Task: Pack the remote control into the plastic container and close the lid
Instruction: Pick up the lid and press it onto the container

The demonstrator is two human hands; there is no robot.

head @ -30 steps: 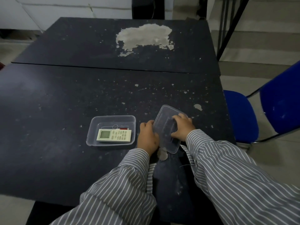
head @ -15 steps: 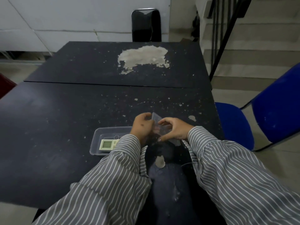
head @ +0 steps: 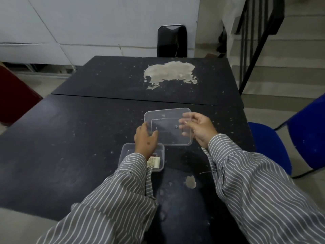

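Note:
A clear plastic lid [head: 168,127] is held up flat above the black table [head: 70,138], its broad face toward me. My right hand [head: 198,129] pinches its right edge. My left hand [head: 145,140] grips its lower left corner. Below and left of the lid sits the clear plastic container [head: 161,150], mostly hidden by my left wrist and striped sleeve. The white remote control [head: 154,162] lies inside it; only its right end shows.
A blue chair [head: 274,147] stands close on the right, a black chair [head: 171,41] at the far end, a dark red seat [head: 15,99] at the left. Stairs with a black railing [head: 255,41] rise at the back right. The tabletop has worn pale patches [head: 170,73].
Both hands have raised the lid and turned it from edge-on to flat, facing me, over the container's far right side. My view has tilted up.

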